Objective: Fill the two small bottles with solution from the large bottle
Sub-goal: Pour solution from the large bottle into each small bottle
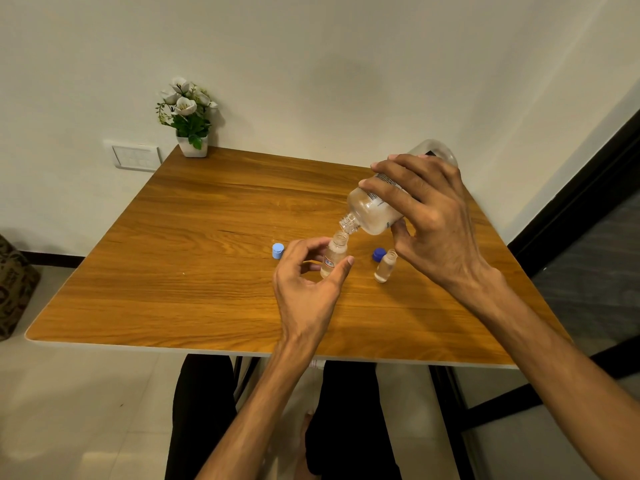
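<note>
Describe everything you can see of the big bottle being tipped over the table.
The large bottle looks like clear plastic, with a white printed label partly hidden under the fingers. Its cap is off, showing a threaded neck. The right hand holds it tilted steeply, base up and back, mouth down and just above the open mouth of the small bottle that the left hand steadies. Clear liquid sits toward its neck. Only the right hand's grip touches it; it hangs above the table.

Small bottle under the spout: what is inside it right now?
The small bottle, steadied by the left hand, holds clear liquid; its exact level is hard to read. The large bottle is tipped over its mouth. No stream is discernible.
</note>
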